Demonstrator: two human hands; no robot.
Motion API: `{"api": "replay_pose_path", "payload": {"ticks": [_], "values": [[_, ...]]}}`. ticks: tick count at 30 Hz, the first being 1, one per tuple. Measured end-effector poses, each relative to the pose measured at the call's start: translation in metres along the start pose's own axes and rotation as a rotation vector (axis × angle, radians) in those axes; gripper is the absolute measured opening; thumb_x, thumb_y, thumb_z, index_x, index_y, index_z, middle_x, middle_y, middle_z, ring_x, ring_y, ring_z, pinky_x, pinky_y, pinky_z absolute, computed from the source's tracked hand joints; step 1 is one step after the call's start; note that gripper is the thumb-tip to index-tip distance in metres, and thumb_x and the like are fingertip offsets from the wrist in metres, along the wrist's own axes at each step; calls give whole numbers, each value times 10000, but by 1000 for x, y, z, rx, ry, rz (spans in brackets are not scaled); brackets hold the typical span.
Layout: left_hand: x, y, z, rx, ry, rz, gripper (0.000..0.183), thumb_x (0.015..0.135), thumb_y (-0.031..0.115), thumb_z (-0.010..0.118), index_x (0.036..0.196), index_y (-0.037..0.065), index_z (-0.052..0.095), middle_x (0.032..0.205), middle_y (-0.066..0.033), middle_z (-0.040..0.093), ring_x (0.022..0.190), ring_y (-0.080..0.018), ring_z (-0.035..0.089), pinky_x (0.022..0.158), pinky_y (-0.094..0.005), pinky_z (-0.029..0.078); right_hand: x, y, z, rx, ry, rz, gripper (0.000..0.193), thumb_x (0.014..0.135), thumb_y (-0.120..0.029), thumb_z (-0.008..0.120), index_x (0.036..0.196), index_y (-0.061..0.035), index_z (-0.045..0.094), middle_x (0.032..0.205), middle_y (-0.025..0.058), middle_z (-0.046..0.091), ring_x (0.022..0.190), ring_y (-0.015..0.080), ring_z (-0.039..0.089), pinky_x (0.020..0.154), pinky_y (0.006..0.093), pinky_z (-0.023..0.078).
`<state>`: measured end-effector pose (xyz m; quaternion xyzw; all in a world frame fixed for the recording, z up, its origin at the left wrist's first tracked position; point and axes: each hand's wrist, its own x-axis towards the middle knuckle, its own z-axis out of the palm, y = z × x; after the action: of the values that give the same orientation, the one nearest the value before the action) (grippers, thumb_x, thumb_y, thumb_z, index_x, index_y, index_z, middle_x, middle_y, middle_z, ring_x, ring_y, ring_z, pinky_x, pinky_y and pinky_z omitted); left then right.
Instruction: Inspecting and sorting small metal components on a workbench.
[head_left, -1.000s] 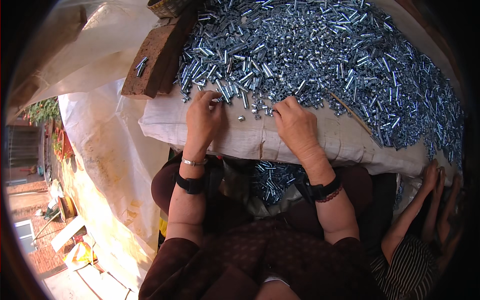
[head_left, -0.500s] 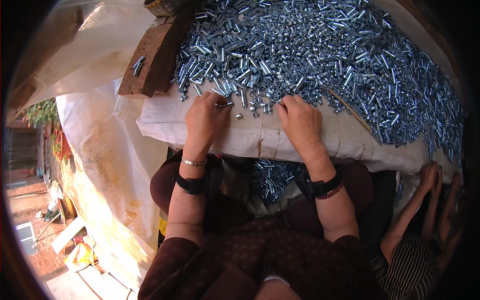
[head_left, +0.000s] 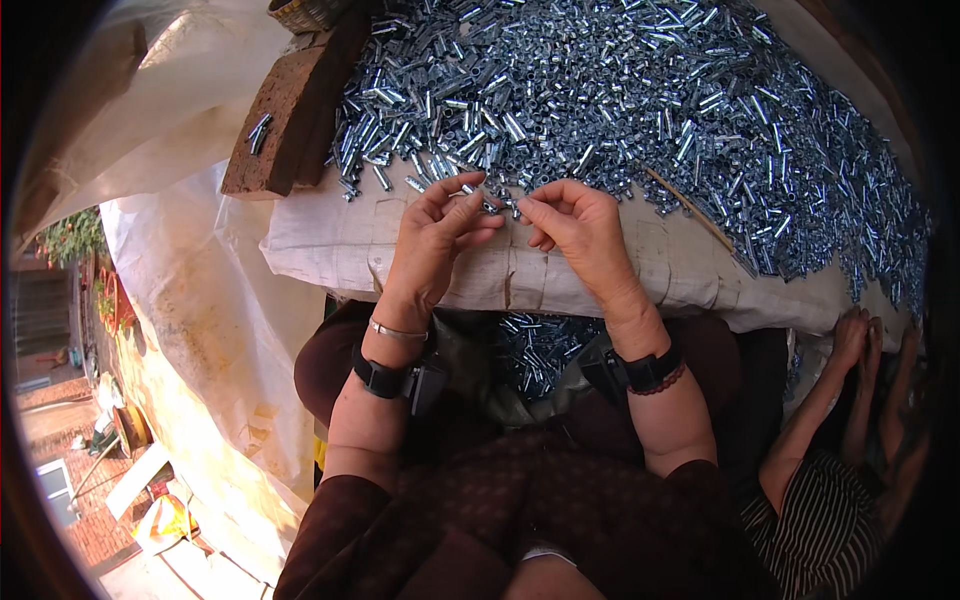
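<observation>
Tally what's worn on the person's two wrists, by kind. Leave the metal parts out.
Black wristbands: 2, one by the left hand at, one by the right hand at
Silver bangle: 1
Beaded bracelet: 1
Total: 4

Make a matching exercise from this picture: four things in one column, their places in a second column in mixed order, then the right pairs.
Things:
1. brick
2. heap of metal bolts
3. thin stick
4. another person's hands

Places:
A. at the lower right edge of the sack
B. left of the heap, with a few bolts on top
C. lying slanted at the heap's near edge, right of the right hand
D. spread across the white sack

Pairs: 1-B, 2-D, 3-C, 4-A
</observation>
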<state>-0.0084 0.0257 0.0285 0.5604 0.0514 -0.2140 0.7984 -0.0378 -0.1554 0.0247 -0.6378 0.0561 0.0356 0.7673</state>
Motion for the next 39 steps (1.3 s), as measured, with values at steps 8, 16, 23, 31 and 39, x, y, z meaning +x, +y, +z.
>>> {"api": "replay_pose_path", "payload": {"ticks": [8,16,23,31,39], "values": [[2,-8,3,-125,-10,-64,218,901,121,608,1079,5,560,930,-88,657,834,-156,671,700,-209,553,-4,-2,1,130,-45,67,162,846,-125,673,912,14,623,759,34,646,596,61,581,521,177,455],[0,-7,6,-13,-22,-41,195,886,107,628,1025,-29,621,936,-108,671,852,-166,672,715,-214,542,-3,-3,1,140,10,56,164,852,-120,660,902,29,617,748,49,643,602,75,594,548,193,489],[-5,-2,9,71,-86,-36,249,904,125,604,1082,-49,620,966,-151,684,828,-152,676,733,-219,538,-4,-4,3,106,44,0,165,856,-117,654,901,37,617,729,53,639,615,83,606,557,204,501],[-3,-8,8,79,-71,-9,259,918,126,581,1110,-46,605,970,-147,680,819,-154,675,727,-224,542,-7,0,7,11,53,-98,154,874,-111,640,919,36,633,754,54,653,641,85,621,571,207,509],[2,-16,4,-2,-93,-1,242,919,117,580,1081,-60,609,952,-148,682,805,-150,671,738,-223,537,-4,7,5,38,36,-109,155,877,-105,635,931,41,638,764,59,656,646,87,624,574,204,506]]}}
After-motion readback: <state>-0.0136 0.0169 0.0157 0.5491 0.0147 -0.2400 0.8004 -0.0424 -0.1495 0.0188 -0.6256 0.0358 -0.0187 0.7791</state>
